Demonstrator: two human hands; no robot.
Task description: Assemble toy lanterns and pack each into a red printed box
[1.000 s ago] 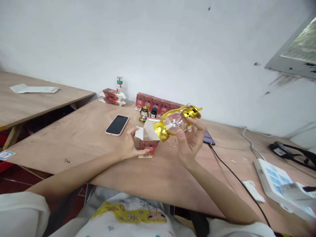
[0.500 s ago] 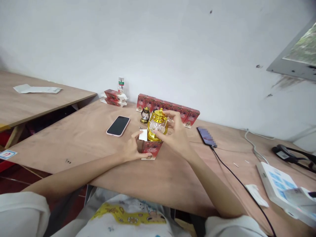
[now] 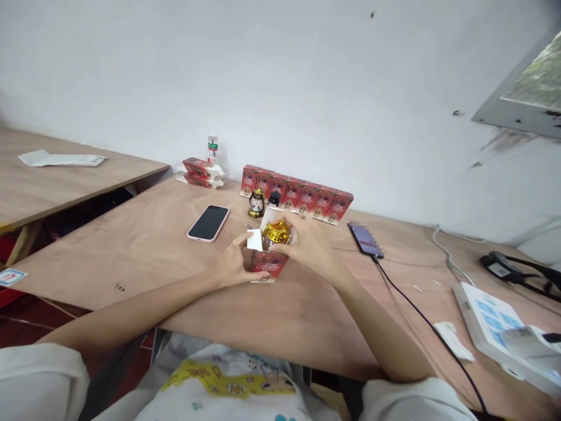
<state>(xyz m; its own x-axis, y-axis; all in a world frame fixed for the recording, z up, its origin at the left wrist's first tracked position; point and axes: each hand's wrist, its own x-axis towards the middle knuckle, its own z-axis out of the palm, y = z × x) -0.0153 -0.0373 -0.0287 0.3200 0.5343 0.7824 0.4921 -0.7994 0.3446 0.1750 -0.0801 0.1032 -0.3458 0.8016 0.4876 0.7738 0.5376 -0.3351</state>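
A small gold lantern (image 3: 276,233) sits upright, mostly down inside an open red box (image 3: 268,263) on the wooden table (image 3: 131,251). My right hand (image 3: 309,245) is closed round the lantern from the right, fingers over its top. My left hand (image 3: 234,263) grips the left side of the red box, thumb against its front. White flaps of the box stand open beside the lantern.
A row of several closed red boxes (image 3: 298,196) lines the wall, with two small lanterns (image 3: 256,203) in front. A pink-cased phone (image 3: 208,223) lies left, a second phone (image 3: 366,240) with a black cable right. A white device (image 3: 495,327) lies far right.
My right hand turned the gold lantern upright from a raised sideways hold and lowered it into the red box. My left hand stayed on the box.
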